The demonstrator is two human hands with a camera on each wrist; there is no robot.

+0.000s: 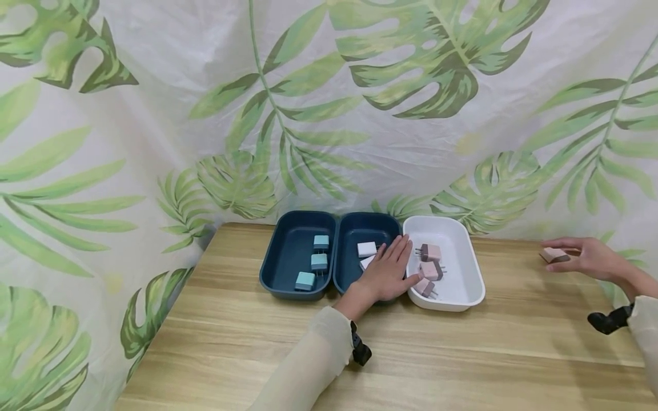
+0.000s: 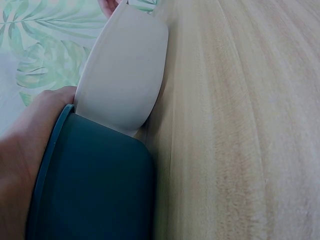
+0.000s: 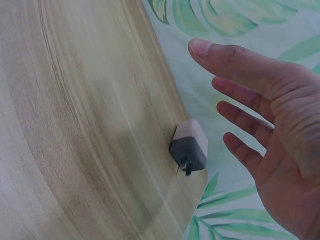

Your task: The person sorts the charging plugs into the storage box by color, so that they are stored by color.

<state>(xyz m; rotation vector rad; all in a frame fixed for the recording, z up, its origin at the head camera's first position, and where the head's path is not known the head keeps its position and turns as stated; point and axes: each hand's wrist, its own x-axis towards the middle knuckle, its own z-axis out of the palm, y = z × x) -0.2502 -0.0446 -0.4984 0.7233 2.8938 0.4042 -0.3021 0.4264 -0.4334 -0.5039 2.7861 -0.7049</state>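
My left hand (image 1: 386, 273) lies with straight fingers over the adjoining rims of the middle dark blue tray (image 1: 362, 224) and the white tray (image 1: 469, 282). Two white charger plugs (image 1: 367, 249) show in the middle tray, one partly covered by that hand. Several pink-and-brown charger plugs (image 1: 430, 270) sit in the white tray. Far to the right, a single pink-and-brown charger plug (image 3: 189, 142) stands on the table near its edge, prongs showing. My right hand (image 3: 272, 105) is beside it, fingers parted and, in the right wrist view, apart from the plug.
Left of the middle tray, touching it, is another dark blue tray (image 1: 281, 257) holding three teal charger plugs (image 1: 319, 262). All three trays stand in a row at the back of the wooden table (image 1: 205, 342). A leaf-patterned cloth (image 1: 319, 114) hangs behind.
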